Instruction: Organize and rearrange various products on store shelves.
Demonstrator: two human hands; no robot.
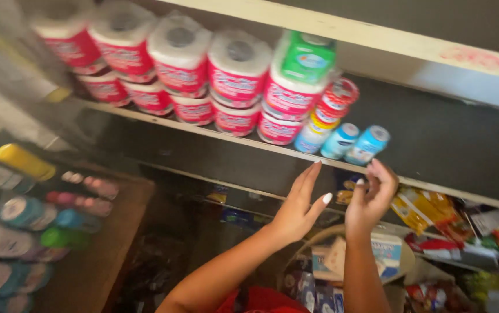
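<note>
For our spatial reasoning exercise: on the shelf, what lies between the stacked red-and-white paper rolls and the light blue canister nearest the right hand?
In the head view, a stack of small red and yellow tubs and two more pale blue canisters lie between the paper rolls and the blue canister above the right hand.

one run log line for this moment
left hand: open, raised below shelf edge | right hand: open, empty, nearest blue canisters | paper rolls: stacked on shelf

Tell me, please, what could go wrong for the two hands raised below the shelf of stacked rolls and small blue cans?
1. The right hand is just under the blue cans, which lie on their sides at the shelf edge; a nudge might roll them off.
2. The green pack sits tilted atop the red-wrapped paper rolls; bumping the stack could tip it down.
3. The left hand is empty and open, so nothing is ready to catch a fall.
</note>
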